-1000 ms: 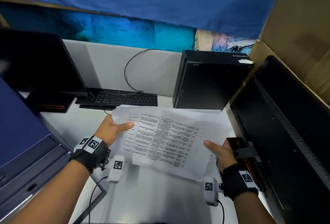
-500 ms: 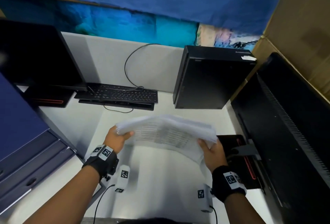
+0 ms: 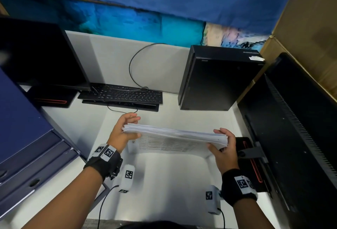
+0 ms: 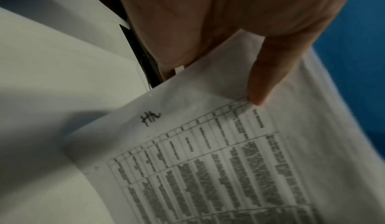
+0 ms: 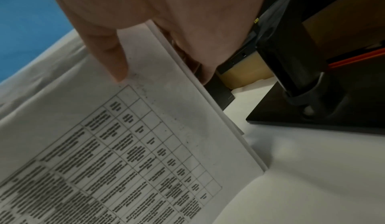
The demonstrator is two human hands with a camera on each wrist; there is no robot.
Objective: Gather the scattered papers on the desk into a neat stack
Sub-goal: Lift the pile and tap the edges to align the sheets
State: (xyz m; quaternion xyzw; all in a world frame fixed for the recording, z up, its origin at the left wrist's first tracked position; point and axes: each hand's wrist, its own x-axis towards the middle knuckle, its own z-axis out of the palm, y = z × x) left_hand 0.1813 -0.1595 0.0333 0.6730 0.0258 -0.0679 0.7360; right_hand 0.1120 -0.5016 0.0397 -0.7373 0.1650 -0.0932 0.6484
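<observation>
Thick stack of white printed paper sheets [image 3: 175, 136] stood on long edge on white worktop [image 3: 164, 183], btwn both hands. Left hand [image 3: 121, 134] fingers grasping left end; right hand [image 3: 225, 148] fingers grasping right end, thumb on printed face.

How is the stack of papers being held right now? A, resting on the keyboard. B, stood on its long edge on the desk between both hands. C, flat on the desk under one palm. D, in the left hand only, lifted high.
B: the stack of papers stands on its lower edge on the desk, the left hand gripping one end and the right hand the other.
</observation>
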